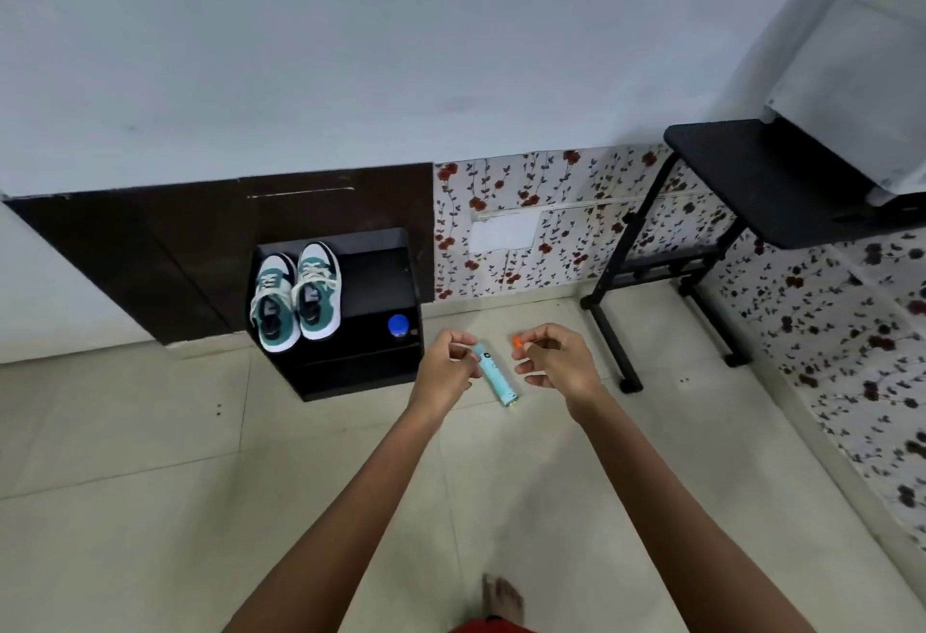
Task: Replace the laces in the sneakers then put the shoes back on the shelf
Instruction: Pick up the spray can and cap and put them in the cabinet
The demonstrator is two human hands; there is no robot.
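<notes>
At centre frame, my left hand [446,361] pinches a pale blue tube [496,377], my right hand [551,356] a small orange piece [517,342]. Sneakers [295,294] stand laced on the black shelf [373,276], centre left. Relacing appears unstarted; next, fetch them.

pale wall [351,56] | floral wallpaper [566,211] (red blooms) | tiled floor [150,482] | black stand [751,171]

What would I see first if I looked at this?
Two hands stretched out in the middle: the left hand pinches a light-blue tube, the right hand pinches a small orange piece. Behind them, to the left, teal-and-white sneakers sit side by side on a black shelf.
</notes>
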